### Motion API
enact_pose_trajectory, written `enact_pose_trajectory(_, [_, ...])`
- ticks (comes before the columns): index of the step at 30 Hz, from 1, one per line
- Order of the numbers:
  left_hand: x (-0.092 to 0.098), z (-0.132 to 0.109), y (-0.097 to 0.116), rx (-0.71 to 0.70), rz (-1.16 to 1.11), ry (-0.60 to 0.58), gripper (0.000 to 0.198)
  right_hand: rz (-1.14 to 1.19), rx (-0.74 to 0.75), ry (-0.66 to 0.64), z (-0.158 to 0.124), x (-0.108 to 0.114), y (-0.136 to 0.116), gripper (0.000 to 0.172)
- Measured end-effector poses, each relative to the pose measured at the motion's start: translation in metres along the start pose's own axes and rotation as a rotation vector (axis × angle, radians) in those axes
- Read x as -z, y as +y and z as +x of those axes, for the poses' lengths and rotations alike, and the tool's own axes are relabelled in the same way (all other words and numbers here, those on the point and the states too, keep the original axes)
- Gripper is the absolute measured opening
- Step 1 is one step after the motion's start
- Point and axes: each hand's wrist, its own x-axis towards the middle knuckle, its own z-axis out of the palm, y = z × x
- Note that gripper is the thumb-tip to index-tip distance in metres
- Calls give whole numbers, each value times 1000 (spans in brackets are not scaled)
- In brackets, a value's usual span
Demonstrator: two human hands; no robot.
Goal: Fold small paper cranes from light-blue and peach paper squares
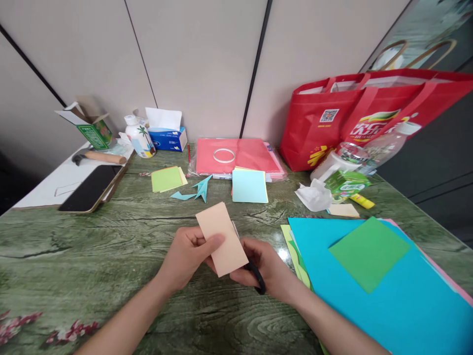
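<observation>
Between thumb and fingers, my left hand (192, 254) pinches a peach-coloured piece of paper (223, 239), a tilted rectangle held above the table. My right hand (264, 264) is closed around the black handles of a pair of scissors (258, 281). Part of a blade shows along the paper's right edge; the rest is hidden behind the paper, so I cannot tell whether the blades are apart. Just beyond my hands lie a folded light-blue paper figure (201, 189), a stack of pale-blue square paper (249, 186) and green and yellow squares (167, 179).
Large blue sheets (318, 261) with a green square (369, 254) lie at right. Behind stand a red bag (314, 118), a clear bottle (391, 140) and a tissue pack (166, 138). A phone (92, 187) and hammer (99, 157) lie left. Pink paper in plastic (244, 155) sits at the back.
</observation>
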Motion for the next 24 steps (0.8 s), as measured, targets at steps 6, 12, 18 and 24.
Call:
enact_pose_trajectory(6, [-1,-1,0,9,10,3,21,-31,15,15,0,-2,-2,30])
enact_pose_trajectory(12, [-1,-1,2,20,12,9,24,-5,-46,55,1,-4,-4,33])
enact_pose_trajectory(18, [-1,-1,1,28,-17,-13,21,72,-203,101,1,-9,-9,33])
enact_pose_trajectory(24, [-1,-1,3,40,-40,-22,22,112,-215,109,2,-11,-7,35])
